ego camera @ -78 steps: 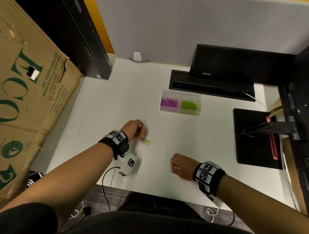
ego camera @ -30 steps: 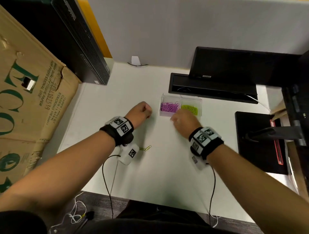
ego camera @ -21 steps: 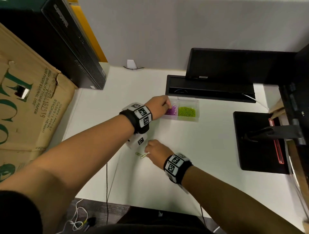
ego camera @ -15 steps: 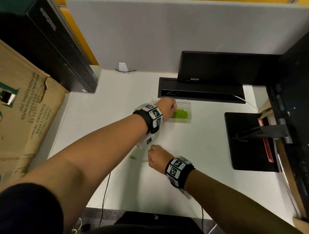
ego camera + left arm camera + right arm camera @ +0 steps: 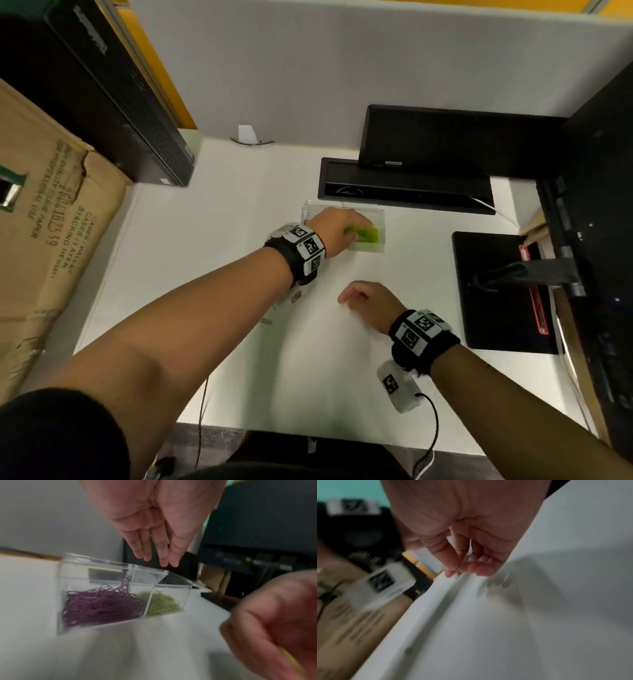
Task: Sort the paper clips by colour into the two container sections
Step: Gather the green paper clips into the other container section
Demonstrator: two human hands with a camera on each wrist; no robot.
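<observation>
A clear two-section container (image 5: 381, 222) stands on the white table, with purple paper clips (image 5: 102, 604) in its left section and green paper clips (image 5: 368, 235) in its right. My left hand (image 5: 356, 228) hovers over the container with straight fingers (image 5: 159, 555) and holds nothing. It hides the purple section in the head view. Nearer me, my right hand (image 5: 346, 298) is just above the table with curled fingers. In the right wrist view its fingertips pinch a green paper clip (image 5: 459, 569). Another green clip (image 5: 265, 321) lies on the table beside my left forearm.
A black cable tray (image 5: 404, 186) and a monitor sit right behind the container. A black monitor base (image 5: 496, 308) lies at the right. A cardboard box (image 5: 51, 240) and a black computer tower (image 5: 102, 85) bound the left side.
My left hand has moved from the purple section to above the green one and spread its fingers. My right hand took a green clip off the table and shifted right.
</observation>
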